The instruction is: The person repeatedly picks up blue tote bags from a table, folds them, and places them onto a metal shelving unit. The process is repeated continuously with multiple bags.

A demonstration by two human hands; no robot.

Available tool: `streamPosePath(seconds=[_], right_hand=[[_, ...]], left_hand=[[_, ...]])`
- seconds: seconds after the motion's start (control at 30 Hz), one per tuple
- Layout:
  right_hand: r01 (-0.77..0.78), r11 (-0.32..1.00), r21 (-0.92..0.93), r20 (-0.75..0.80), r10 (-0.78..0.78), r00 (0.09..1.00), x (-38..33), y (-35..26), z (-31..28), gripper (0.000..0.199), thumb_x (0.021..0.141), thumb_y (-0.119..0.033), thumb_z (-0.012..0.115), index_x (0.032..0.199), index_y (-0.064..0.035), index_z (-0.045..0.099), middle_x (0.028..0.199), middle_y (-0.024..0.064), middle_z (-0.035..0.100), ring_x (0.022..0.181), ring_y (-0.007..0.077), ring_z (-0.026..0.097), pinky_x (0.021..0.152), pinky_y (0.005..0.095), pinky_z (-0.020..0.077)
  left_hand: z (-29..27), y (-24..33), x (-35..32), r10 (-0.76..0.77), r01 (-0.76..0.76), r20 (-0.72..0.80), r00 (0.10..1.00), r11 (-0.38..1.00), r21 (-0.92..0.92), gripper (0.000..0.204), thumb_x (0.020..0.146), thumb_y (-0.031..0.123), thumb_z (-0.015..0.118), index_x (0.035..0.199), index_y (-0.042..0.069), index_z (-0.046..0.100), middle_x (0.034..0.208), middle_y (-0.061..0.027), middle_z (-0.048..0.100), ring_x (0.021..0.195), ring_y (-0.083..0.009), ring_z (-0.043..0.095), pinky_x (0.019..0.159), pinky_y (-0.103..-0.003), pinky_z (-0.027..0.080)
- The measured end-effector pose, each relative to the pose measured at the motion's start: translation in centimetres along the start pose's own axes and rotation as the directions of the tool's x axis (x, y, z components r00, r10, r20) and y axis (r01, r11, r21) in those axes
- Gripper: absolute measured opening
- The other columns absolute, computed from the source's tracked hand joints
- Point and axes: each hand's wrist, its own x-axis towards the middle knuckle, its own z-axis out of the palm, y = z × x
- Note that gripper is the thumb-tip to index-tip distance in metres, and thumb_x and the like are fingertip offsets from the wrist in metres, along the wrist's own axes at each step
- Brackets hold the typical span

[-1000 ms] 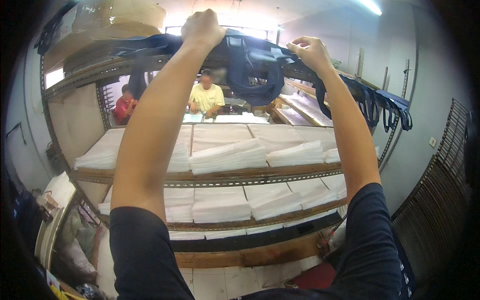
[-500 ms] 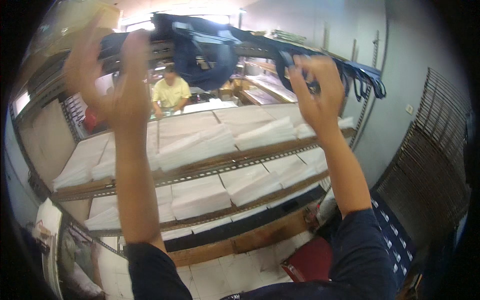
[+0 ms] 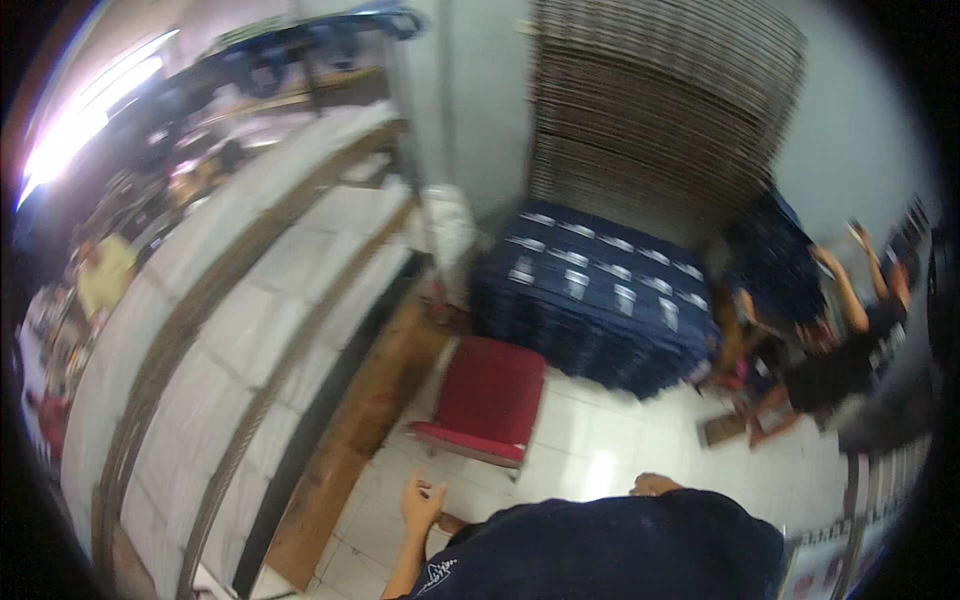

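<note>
My left hand (image 3: 421, 503) hangs low near my body, fingers loosely apart and holding nothing, above the white tiled floor. Only the top of my right hand (image 3: 655, 485) shows over my dark blue shirt (image 3: 610, 550); its fingers are hidden. A red stool (image 3: 487, 398) stands on the floor just in front of both hands. Behind it lies a wide stack of folded dark blue garments (image 3: 600, 295) with white labels.
Wooden shelves with stacks of folded white cloth (image 3: 250, 320) run along the left. A tall pile of flat cardboard (image 3: 650, 110) leans on the back wall, with a white bag (image 3: 446, 228) beside it. Another person (image 3: 850, 350) sits on the floor at the right.
Both hands were raised to dark garments on the top shelf; they have dropped to my waist. The view has swung right and down toward the floor and stool.
</note>
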Motion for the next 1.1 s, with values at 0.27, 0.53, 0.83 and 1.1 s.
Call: streamPosePath(seconds=[0.27,0.53,0.83,1.1], right_hand=[[0.093,0.623,0.777,-0.574,0.639,0.512,-7.4,22.2,7.8,0.041,0.081,-0.035,0.063,0.105,-0.0005,0.062,0.084,0.0164,0.065,0.065,0.0253,0.063,0.063,0.0376,0.0518],[0.115,-0.377,0.919,0.126,0.558,0.820,-11.6,20.3,14.6,0.047,0.086,-0.039,0.057,0.124,-0.0134,0.045,0.095,0.0102,0.060,0.080,0.0249,0.060,0.060,0.0420,0.0450],[0.286,-0.621,0.730,0.189,0.586,0.788,-8.8,30.0,7.8,0.051,0.087,-0.041,0.054,0.127,-0.0125,0.043,0.118,0.0148,0.056,0.104,0.0286,0.053,0.089,0.0480,0.0397],[0.436,-0.506,0.744,0.019,0.669,0.743,-5.1,44.7,-14.4,0.057,0.086,-0.043,0.055,0.130,-0.0089,0.042,0.118,0.0138,0.055,0.108,0.0309,0.052,0.092,0.0508,0.0368]], left_hand=[[16.2,9.0,-0.6,0.358,-0.356,0.240,0.902,0.933,-0.054,0.057,0.070,0.030,0.075,0.117,0.006,0.055,0.073,-0.0069,0.059,0.066,-0.0255,0.057,0.064,-0.038,0.046],[28.4,10.9,0.3,0.210,-0.492,0.663,0.718,0.828,0.270,0.066,0.071,0.049,0.069,0.119,0.006,0.054,0.080,-0.0140,0.066,0.086,-0.0338,0.064,0.075,-0.044,0.049],[38.8,6.4,7.5,-0.202,-0.392,0.730,0.653,0.735,0.554,0.072,0.071,0.051,0.067,0.125,0.006,0.052,0.120,-0.0227,0.056,0.114,-0.0343,0.053,0.094,-0.040,0.043],[55.8,13.7,11.0,-0.232,-0.099,0.662,0.713,0.901,0.423,0.070,0.070,0.042,0.073,0.122,0.001,0.051,0.108,-0.0233,0.061,0.104,-0.0319,0.058,0.090,-0.037,0.045]])
